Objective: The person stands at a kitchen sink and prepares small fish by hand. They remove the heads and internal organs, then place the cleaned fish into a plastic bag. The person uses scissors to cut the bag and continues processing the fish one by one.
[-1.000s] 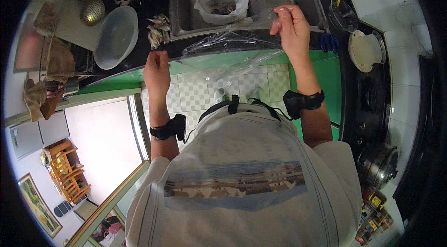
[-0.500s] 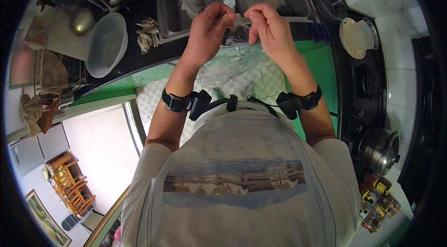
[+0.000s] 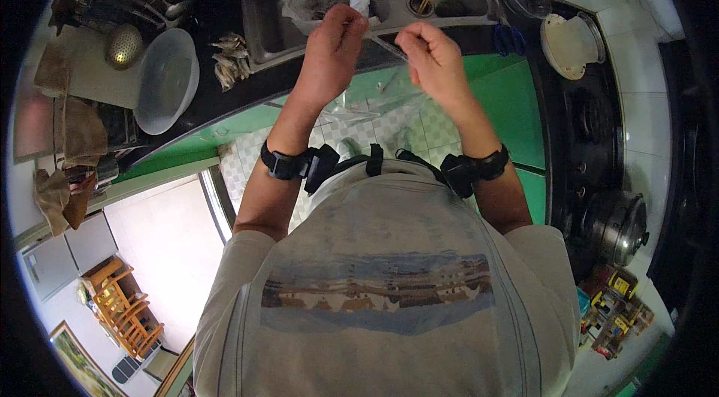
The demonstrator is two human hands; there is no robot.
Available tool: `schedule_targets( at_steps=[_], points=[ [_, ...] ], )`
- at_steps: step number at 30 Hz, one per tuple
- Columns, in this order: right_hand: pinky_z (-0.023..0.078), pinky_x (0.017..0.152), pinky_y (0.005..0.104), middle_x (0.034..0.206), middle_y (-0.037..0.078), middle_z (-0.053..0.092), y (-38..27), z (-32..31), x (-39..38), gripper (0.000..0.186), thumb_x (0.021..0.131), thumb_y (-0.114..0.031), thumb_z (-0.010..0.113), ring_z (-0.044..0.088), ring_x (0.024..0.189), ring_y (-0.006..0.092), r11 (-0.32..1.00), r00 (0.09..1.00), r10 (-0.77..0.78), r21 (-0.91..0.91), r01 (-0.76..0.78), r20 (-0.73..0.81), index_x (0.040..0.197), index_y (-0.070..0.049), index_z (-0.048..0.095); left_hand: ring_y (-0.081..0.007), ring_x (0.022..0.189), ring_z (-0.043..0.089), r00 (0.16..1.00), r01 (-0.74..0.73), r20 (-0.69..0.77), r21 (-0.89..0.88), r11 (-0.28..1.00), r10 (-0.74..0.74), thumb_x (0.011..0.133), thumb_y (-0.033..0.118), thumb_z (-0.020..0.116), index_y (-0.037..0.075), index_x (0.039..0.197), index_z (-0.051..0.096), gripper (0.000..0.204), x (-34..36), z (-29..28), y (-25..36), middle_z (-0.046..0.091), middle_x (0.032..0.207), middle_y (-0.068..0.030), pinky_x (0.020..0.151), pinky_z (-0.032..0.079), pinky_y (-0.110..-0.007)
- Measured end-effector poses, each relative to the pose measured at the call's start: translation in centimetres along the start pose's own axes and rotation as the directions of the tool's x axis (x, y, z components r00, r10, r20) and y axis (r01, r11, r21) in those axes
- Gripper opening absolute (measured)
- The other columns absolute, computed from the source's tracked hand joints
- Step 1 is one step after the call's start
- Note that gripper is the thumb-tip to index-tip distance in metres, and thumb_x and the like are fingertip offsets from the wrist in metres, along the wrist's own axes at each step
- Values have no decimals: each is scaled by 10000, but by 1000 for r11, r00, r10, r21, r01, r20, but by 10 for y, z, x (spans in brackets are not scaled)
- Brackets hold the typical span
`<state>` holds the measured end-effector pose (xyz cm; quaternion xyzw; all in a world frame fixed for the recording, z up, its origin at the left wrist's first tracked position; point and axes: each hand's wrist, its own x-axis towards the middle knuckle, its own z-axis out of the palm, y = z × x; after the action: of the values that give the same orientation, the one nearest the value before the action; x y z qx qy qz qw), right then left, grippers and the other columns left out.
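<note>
Dark surface curved across top. Clear plastic hung upper centre; left hand and right hand pinched edge, fingers narrow. Hard pull risked tearing it; loose pinch, dropping it.

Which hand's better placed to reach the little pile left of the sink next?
Probably your left hand: it's nearer the pile, while the right hand would have to reach past the left one. Both seem to grip the clear plastic, so either would need freeing.
</note>
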<state>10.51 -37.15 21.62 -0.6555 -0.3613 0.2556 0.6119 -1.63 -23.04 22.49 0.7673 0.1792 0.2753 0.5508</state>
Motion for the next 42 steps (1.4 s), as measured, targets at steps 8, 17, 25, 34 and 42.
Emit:
schedule_targets(
  at_steps=[8,17,25,34,42],
  points=[
    [409,551,224,740,10,624,0,-7,-2,229,951,-208,609,525,617,55,995,975,54,68,-71,216,1029,0,669,-242,629,536,998,-20,55,83,996,15,960,132,549,3,959,519,133,-3,0,2,566,709,-155,605,445,-350],
    [344,451,190,700,-31,594,13,10,-5,191,954,-191,606,447,516,17,994,995,88,75,-84,-43,952,-12,674,-237,627,514,1000,-10,-21,123,992,12,962,236,586,-16,888,589,263,-2,-3,-3,588,717,-162,603,442,-349],
    [343,415,210,619,3,561,29,14,1,207,976,-204,570,455,467,50,976,997,7,217,12,-83,958,-3,614,-84,650,452,960,73,272,-23,997,-64,937,213,632,4,882,608,217,0,-3,-11,553,690,-12,586,412,-265],
    [405,457,213,663,22,619,26,-8,-6,179,960,-190,586,534,535,57,928,976,200,303,-217,87,1012,-19,592,-86,676,447,998,51,-39,-35,998,-52,975,185,555,12,908,583,188,6,3,-24,539,712,-30,614,416,-269],
    [375,464,198,646,-28,577,22,-2,-9,155,899,-169,675,484,541,26,995,990,91,34,-96,108,957,-28,650,-87,705,494,990,101,107,-79,992,-92,939,377,617,-24,910,657,405,9,4,-14,593,730,-43,630,434,-279]
  ],
)
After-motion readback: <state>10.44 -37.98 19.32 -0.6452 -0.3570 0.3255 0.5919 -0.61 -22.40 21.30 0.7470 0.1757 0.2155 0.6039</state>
